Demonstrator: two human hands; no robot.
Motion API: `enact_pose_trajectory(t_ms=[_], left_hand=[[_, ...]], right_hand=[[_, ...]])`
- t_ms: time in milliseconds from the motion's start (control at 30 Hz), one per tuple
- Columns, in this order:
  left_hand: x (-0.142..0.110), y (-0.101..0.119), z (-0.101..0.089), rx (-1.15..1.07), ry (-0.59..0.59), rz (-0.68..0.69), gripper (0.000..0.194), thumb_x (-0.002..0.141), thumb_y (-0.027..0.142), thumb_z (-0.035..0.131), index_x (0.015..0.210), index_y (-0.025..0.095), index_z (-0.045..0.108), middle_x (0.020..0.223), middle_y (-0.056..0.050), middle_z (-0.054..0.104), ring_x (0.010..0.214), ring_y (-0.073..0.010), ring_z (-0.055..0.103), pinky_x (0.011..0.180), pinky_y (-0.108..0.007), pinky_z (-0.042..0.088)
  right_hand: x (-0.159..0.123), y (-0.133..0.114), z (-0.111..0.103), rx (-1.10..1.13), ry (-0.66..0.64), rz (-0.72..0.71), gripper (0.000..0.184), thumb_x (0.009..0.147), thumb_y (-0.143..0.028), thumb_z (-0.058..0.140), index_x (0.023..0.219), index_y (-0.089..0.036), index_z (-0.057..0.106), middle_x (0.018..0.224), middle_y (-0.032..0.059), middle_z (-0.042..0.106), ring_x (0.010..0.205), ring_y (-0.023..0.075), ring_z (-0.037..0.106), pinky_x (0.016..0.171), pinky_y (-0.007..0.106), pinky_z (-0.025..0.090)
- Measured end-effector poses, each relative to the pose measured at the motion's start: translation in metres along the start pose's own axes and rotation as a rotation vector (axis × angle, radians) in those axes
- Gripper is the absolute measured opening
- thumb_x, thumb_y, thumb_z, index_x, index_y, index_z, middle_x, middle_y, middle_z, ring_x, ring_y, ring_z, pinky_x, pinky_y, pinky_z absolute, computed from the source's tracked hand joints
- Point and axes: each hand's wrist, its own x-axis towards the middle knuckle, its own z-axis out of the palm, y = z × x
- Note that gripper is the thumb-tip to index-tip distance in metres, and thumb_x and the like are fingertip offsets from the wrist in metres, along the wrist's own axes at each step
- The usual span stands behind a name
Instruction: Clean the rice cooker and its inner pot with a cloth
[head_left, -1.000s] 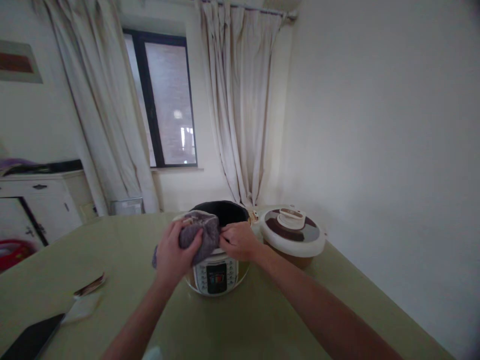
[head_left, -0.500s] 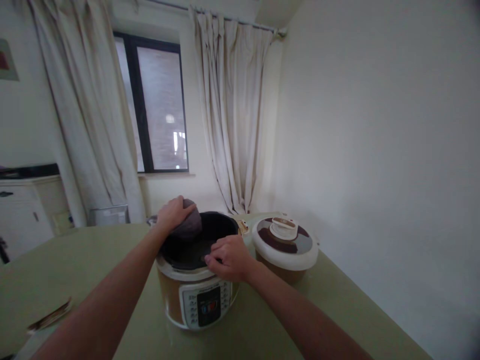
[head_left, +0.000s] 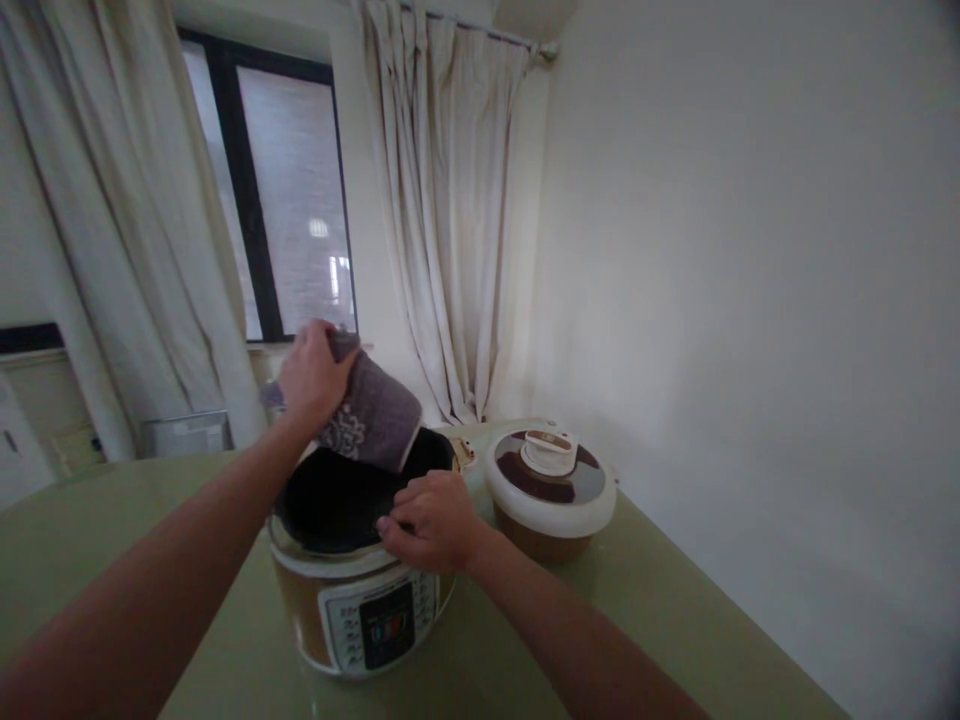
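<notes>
A grey-purple towel point(head_left: 382, 410) with a pale pattern hangs from my left hand point(head_left: 313, 372), whose fingers are closed on its upper end. Its lower part hangs over the open mouth of an electric pressure cooker point(head_left: 296, 600), which has a brown body, white trim and a control panel. Inside the cooker sits a dark inner pot point(head_left: 337, 505). My right hand point(head_left: 431, 520) is closed at the pot's near right rim, thumb toward the inside. The fingers' undersides are hidden.
The cooker's lid point(head_left: 551, 480), white-rimmed with a brown top and a knob, rests on the green table point(head_left: 675, 610) to the right. A white wall point(head_left: 712, 300) runs along the table's right side. Curtains point(head_left: 450, 200) and a window stand behind.
My left hand has lifted the towel up out of the pot, so more of it shows. My right hand stays at the rim. The whole view has shifted slightly.
</notes>
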Motion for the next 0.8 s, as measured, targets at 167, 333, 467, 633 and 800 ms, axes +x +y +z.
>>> enact_pose_trajectory(t_ms=[167,333,467,633,800], left_hand=[[0.008,-0.020,-0.037,-0.129,0.375,0.053,0.052,0.099,0.047,0.065,0.144,0.022,0.057,0.144,-0.016,0.061,0.133,-0.0371,0.060,0.109,-0.058,0.050],[0.010,-0.024,-0.059,-0.112,0.556,0.048,0.056,0.103,0.051,0.055,0.147,0.016,0.055,0.151,-0.019,0.052,0.144,-0.0386,0.051,0.112,-0.065,0.043],[0.004,-0.034,-0.040,-0.054,-0.036,-0.029,0.071,0.099,0.066,0.047,0.147,0.013,0.052,0.148,-0.020,0.060,0.136,-0.0368,0.060,0.105,-0.055,0.051],[-0.021,-0.047,0.011,-0.007,-0.506,-0.041,0.059,0.075,0.070,0.070,0.096,0.015,0.073,0.103,-0.022,0.080,0.106,-0.0423,0.074,0.091,-0.049,0.058],[-0.018,-0.061,0.012,-0.102,-0.764,-0.077,0.061,0.059,0.075,0.077,0.090,0.022,0.076,0.104,-0.013,0.083,0.106,-0.0367,0.076,0.092,-0.043,0.060]], right_hand=[[0.000,-0.001,0.000,0.015,-0.004,0.007,0.043,0.098,-0.039,0.062,0.060,-0.020,0.066,0.061,-0.0034,0.065,0.063,0.0106,0.056,0.060,0.034,0.021],[-0.001,-0.002,0.000,0.030,0.015,0.008,0.042,0.098,-0.039,0.061,0.060,-0.020,0.066,0.059,-0.0036,0.063,0.063,0.0107,0.054,0.061,0.034,0.022],[-0.002,-0.001,0.002,0.032,0.024,0.004,0.043,0.097,-0.038,0.061,0.059,-0.020,0.065,0.059,-0.0034,0.062,0.063,0.0110,0.054,0.062,0.035,0.023],[-0.003,-0.002,0.001,0.019,0.027,0.008,0.042,0.098,-0.037,0.060,0.059,-0.020,0.064,0.060,-0.0031,0.063,0.063,0.0112,0.054,0.063,0.035,0.025],[-0.003,-0.002,-0.001,0.019,0.021,0.015,0.043,0.098,-0.037,0.060,0.058,-0.020,0.063,0.060,-0.0032,0.064,0.062,0.0110,0.055,0.063,0.035,0.025]])
